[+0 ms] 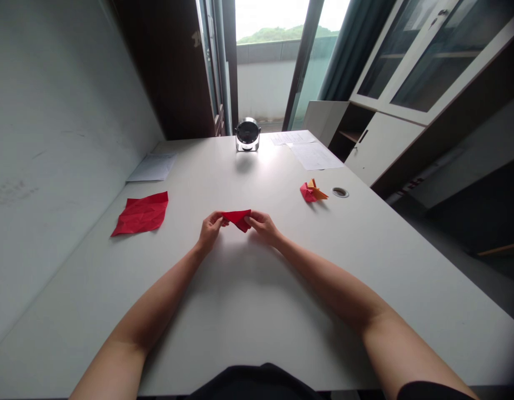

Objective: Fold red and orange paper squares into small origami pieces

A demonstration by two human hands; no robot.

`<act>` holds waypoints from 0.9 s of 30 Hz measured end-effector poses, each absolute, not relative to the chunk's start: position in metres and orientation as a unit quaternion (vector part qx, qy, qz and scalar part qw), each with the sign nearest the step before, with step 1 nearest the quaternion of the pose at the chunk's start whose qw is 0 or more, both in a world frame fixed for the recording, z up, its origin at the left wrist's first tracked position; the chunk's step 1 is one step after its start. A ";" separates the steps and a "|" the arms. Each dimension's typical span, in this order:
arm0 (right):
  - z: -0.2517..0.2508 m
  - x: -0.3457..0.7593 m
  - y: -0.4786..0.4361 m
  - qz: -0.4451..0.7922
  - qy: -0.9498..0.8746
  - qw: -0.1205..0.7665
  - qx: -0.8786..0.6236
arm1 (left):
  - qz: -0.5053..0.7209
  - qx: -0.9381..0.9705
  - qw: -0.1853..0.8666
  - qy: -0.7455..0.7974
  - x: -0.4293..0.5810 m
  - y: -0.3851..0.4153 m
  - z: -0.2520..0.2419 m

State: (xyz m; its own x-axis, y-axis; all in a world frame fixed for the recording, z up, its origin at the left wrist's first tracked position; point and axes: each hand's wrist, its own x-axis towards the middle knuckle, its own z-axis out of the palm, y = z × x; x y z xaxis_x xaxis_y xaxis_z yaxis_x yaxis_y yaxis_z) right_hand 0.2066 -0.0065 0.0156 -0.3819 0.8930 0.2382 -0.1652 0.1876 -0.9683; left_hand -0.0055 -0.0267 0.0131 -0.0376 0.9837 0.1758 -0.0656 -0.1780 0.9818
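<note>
A small folded red paper (239,218), roughly triangular with its point down, is stretched between my two hands over the white table (240,322). My left hand (210,229) pinches its left corner between thumb and fingers. At its right corner, my right hand (263,225) grips the edge in the same way. A larger creased red sheet (142,214) lies flat on the left of the table. To the right stand small folded paper pieces, one pinkish red (308,193) and one orange (318,191), touching each other.
A round black device on a silver stand (247,135) is at the table's far edge. Papers lie at the back left (152,166) and back right (315,156). A round cable hole (340,192) is near the right edge. A wall borders the left side.
</note>
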 end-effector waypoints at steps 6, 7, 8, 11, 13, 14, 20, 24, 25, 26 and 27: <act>0.008 0.206 -0.004 0.529 -0.631 0.453 -0.341 | 0.533 0.554 0.470 0.434 -0.004 -0.032 0.019; 0.006 0.206 -0.003 0.519 -0.634 0.453 -0.352 | 0.527 0.558 0.474 0.431 -0.004 -0.033 0.020; 0.005 0.206 -0.002 0.509 -0.636 0.453 -0.362 | 0.521 0.561 0.479 0.429 -0.004 -0.033 0.020; 0.003 0.207 0.000 0.472 -0.647 0.463 -0.380 | 0.500 0.558 0.509 0.424 -0.005 -0.034 0.019; 0.003 0.208 0.001 0.435 -0.667 0.473 -0.377 | 0.486 0.551 0.537 0.414 -0.006 -0.035 0.019; 0.004 0.209 0.002 0.413 -0.679 0.477 -0.375 | 0.480 0.548 0.551 0.407 -0.006 -0.035 0.019; 0.008 0.210 0.000 0.348 -0.713 0.471 -0.386 | 0.470 0.534 0.573 0.407 -0.003 -0.040 0.021; 0.004 0.209 -0.002 0.360 -0.722 0.424 -0.411 | 0.478 0.569 0.544 0.388 0.000 -0.039 0.019; 0.003 0.208 -0.002 0.363 -0.723 0.414 -0.419 | 0.482 0.572 0.541 0.385 0.001 -0.039 0.017; 0.002 0.208 -0.002 0.365 -0.722 0.408 -0.423 | 0.486 0.572 0.538 0.384 0.001 -0.038 0.016; 0.001 0.207 -0.001 0.368 -0.720 0.408 -0.424 | 0.488 0.571 0.535 0.386 0.000 -0.037 0.015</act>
State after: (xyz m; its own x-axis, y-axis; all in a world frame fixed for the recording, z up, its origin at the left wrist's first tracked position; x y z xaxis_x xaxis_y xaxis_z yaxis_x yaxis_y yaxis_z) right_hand 0.2072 -0.0014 0.0010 -0.3075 0.9111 0.2746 0.3103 0.3688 -0.8762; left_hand 0.0005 -0.0366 0.0148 0.2264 0.9632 0.1448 -0.0820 -0.1293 0.9882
